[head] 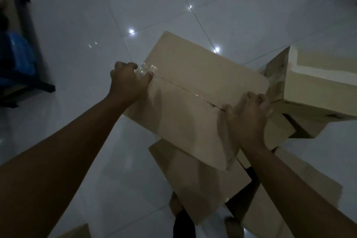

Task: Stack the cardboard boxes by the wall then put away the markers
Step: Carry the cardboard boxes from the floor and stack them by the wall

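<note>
While gripping the box [193,98] at both short ends, holding it tilted above the floor [81,25]. Left hand [127,83] clamping the far-left end, fingers [123,65] curling over the edge and down out of sight, thumb [148,74] pressing on the clear tape [144,69] that is wrinkling at the end of the seam. Right hand [249,116] gripping the near-right end, thumb lying on top just beside the gaping end of the seam, fingers wrapping over the edge. Seam running straight from one thumb to the other, between the two hands.

Lying beneath the held one, below and nearer than the right fingers, more flattened or low cardboard [193,185]; touching or apart cannot be told in this dim light. Sitting just right of the right fingers, a second box [318,91] with a pale taped top, tilting on further cardboard under it. Showing at the bottom edge, near left, a cardboard corner [77,232]. Peeking out below the cardboard, two feet [175,205] on the tiles.

Standing well left of the left fingers, a dark shelf frame [25,91] with something blue [15,58] on it, too dark to name. Glinting on the glossy tiles beyond the left fingers, several small light reflections [131,31]. No wall or markers to be made out.
</note>
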